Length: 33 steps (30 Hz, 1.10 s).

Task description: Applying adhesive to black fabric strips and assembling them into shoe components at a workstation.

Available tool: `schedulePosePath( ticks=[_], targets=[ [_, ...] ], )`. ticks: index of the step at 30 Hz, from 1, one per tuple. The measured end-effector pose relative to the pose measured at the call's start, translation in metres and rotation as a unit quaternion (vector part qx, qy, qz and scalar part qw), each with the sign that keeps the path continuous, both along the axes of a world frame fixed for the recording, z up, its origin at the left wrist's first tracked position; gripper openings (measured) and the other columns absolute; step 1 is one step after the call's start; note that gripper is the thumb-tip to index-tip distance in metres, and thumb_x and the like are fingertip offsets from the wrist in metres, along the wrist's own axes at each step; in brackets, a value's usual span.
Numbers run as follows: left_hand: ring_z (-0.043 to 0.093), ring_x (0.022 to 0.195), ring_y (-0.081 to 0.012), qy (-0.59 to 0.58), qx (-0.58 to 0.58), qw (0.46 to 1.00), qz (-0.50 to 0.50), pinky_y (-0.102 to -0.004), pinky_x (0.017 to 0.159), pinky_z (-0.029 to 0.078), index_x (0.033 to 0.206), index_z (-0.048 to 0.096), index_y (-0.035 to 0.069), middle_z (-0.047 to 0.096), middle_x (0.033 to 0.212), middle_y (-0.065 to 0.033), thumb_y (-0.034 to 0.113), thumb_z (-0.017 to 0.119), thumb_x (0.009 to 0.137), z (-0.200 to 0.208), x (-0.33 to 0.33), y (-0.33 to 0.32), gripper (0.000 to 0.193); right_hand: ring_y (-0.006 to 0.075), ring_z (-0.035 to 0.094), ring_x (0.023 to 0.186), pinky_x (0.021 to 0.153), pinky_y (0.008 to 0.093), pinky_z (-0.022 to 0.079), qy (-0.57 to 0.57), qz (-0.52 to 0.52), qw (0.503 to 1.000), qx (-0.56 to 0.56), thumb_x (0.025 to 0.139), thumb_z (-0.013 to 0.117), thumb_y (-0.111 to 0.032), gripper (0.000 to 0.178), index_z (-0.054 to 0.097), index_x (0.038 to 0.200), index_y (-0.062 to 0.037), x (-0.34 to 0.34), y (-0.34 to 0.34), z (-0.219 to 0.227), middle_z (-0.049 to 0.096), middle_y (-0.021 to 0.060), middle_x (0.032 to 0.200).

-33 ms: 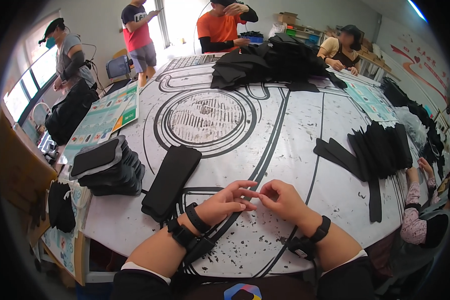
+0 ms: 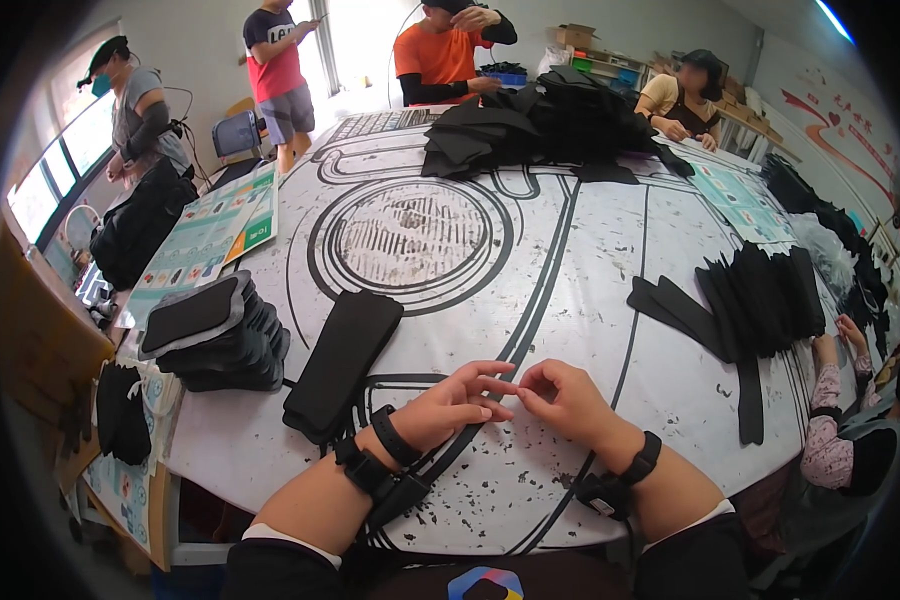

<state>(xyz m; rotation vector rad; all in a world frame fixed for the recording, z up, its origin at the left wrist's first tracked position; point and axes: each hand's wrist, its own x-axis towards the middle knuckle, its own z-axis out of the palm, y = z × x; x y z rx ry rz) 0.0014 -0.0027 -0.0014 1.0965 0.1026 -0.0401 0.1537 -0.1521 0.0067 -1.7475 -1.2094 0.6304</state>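
Observation:
Above the near part of the table, my left hand point(image 2: 452, 402) has its fingers stretched out and apart, with nothing visible in it. My right hand point(image 2: 570, 402) is closed in a pinch at the left fingertips; whatever its thumb and forefinger hold, if anything, is too small to make out. Left of my hands lies a stack of long black fabric pieces point(image 2: 344, 362). Beyond that, farther left, stands a pile of grey and black pads point(image 2: 215, 330). Black straps point(image 2: 755, 300) lie bunched to the right, some fanned out toward me.
The white table point(image 2: 560, 480) bears black line drawings and worn specks. A large heap of black pieces point(image 2: 570, 120) covers its far side. Printed sheets point(image 2: 210, 240) lie at the left. A co-worker's patterned sleeve point(image 2: 828, 385) reaches in at the right; other people are around the table.

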Motion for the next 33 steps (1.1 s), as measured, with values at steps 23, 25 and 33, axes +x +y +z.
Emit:
schedulePosePath(
  ticks=[23, 25, 33],
  targets=[
    [0.051, 0.109, -0.0206, -0.001, 0.026, 0.999, -0.025, -0.0330, 0.095, 0.037, 0.130, 0.033, 0.002, 0.042, 0.128, -0.0123, -0.002, 0.047, 0.078, 0.0006, 0.0003, -0.0006, 0.054, 0.0197, 0.061, 0.074, 0.065, 0.0286, 0.048, -0.046, -0.002, 0.999, 0.020, 0.079, 0.060, -0.012, 0.014, 0.056, 0.088, -0.0022, -0.0009, 0.0001, -0.0029, 0.059, 0.0104, 0.082],
    [0.050, 0.109, -0.0205, 0.001, 0.029, 0.999, -0.027, -0.0328, 0.095, 0.037, 0.129, 0.033, 0.002, 0.042, 0.128, -0.0123, -0.002, 0.047, 0.078, 0.0008, 0.0001, 0.0001, 0.053, 0.0197, 0.060, 0.073, 0.065, 0.0285, 0.048, -0.055, 0.000, 0.998, 0.014, 0.079, 0.059, -0.012, 0.014, 0.056, 0.088, -0.0023, 0.0003, 0.0000, -0.0032, 0.059, 0.0104, 0.081],
    [0.049, 0.110, -0.0197, -0.004, 0.029, 0.999, -0.037, -0.0328, 0.095, 0.037, 0.128, 0.035, 0.001, 0.041, 0.129, -0.0122, -0.001, 0.046, 0.080, -0.0001, -0.0008, 0.0010, 0.050, 0.0202, 0.059, 0.071, 0.064, 0.0288, 0.047, -0.089, 0.004, 0.996, 0.000, 0.078, 0.058, -0.012, 0.014, 0.054, 0.088, -0.0027, -0.0014, 0.0001, -0.0010, 0.058, 0.0101, 0.079]
  ],
)
